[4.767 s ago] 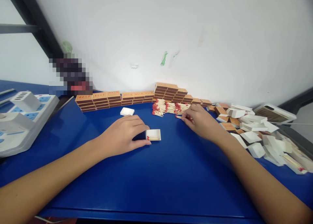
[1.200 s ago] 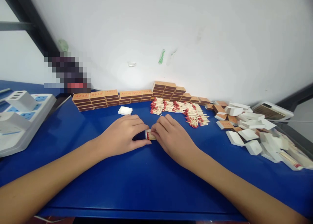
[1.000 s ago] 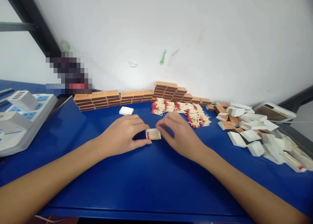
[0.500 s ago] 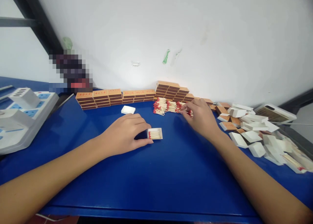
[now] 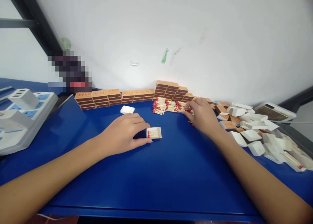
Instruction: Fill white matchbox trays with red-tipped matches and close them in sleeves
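My left hand (image 5: 126,131) grips a small white matchbox tray (image 5: 159,136) by its left end, thumb at the front and fingers behind. Inside the tray lies a layer of matches (image 5: 153,133), their red heads toward my hand. Farther back, my right hand (image 5: 199,114) is at the right end of a pile of red-headed matches (image 5: 171,105), with thumb and forefinger pinched around some of them. Its palm hides part of the pile. Another white tray (image 5: 127,109) sits behind my left hand.
Closed orange matchboxes (image 5: 97,98) are stacked along the wall, tallest (image 5: 167,87) behind the matches. Loose white trays (image 5: 254,121) and orange sleeves (image 5: 227,125) heap up at the right, near a phone-like object (image 5: 276,113). A power strip (image 5: 40,119) stands at the left on the blue table (image 5: 146,184).
My right hand has shifted slightly within the match pile, and a few red heads now show under its fingers. The left hand and its tray stay in place.
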`<move>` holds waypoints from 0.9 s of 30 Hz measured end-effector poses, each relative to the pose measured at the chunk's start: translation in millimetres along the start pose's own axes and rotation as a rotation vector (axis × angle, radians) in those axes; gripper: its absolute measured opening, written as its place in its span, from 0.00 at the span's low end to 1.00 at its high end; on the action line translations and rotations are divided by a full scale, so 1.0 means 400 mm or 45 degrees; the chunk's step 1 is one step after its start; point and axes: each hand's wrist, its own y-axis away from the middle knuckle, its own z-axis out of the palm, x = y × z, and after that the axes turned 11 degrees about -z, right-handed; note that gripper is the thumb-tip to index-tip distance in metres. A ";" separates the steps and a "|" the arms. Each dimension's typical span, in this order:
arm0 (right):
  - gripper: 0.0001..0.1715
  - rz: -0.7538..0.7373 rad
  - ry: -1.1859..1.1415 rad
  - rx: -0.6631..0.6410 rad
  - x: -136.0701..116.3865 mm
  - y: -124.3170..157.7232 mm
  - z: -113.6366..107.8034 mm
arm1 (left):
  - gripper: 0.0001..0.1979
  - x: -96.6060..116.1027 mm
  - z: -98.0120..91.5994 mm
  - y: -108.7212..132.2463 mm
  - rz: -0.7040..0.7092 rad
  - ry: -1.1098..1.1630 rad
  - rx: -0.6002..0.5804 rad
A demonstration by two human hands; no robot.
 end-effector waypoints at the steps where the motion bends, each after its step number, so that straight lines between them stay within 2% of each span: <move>1: 0.09 -0.003 0.006 0.002 0.002 0.001 0.000 | 0.15 0.000 0.000 0.000 0.000 -0.002 0.001; 13: 0.10 -0.045 -0.039 -0.046 -0.001 -0.006 -0.009 | 0.15 0.000 0.002 0.000 0.020 -0.010 0.017; 27: 0.12 -0.073 -0.044 -0.027 -0.003 -0.013 -0.007 | 0.16 -0.001 0.003 -0.001 0.005 0.000 0.002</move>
